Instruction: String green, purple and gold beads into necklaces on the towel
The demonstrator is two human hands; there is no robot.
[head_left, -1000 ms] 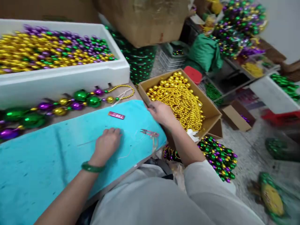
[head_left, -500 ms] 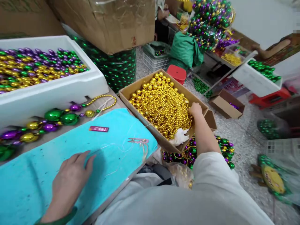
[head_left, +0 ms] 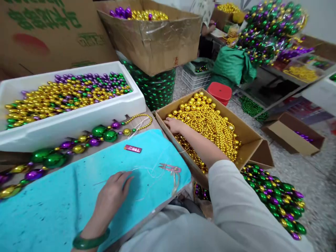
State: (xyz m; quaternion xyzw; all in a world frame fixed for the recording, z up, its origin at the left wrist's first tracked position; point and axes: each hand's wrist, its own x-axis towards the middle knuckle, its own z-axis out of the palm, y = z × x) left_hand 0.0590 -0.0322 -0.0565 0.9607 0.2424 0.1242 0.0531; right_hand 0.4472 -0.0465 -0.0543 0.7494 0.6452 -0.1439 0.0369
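Note:
My left hand (head_left: pixel 112 192) hovers low over the turquoise cloth (head_left: pixel 86 210), thumb and fingers drawn close together. From its fingertips a thin white thread (head_left: pixel 143 168) runs right across the cloth. Small pink-handled thread snips (head_left: pixel 170 168) lie at the cloth's right end, and a narrow dark red packet (head_left: pixel 133 148) rests further back. My right hand (head_left: pixel 173 125) is inside the cardboard box (head_left: pixel 249 148), by its left wall, fingers curled down among gold bead strings (head_left: pixel 207 122). Its fingertips are hidden, so any hold does not show.
A white foam box (head_left: pixel 126 105) of mixed beads stands at left, with a large bead necklace (head_left: pixel 99 131) along its front. Behind are a tall carton (head_left: pixel 162 42) and a red stool (head_left: pixel 219 91). More bead strands (head_left: pixel 275 199) lie below right. A person (head_left: pixel 207 21) works behind.
My right hand has gone from the box's right side to its left wall, the arm now crossing over the gold beads. The view has shifted left; my left hand stays over the cloth.

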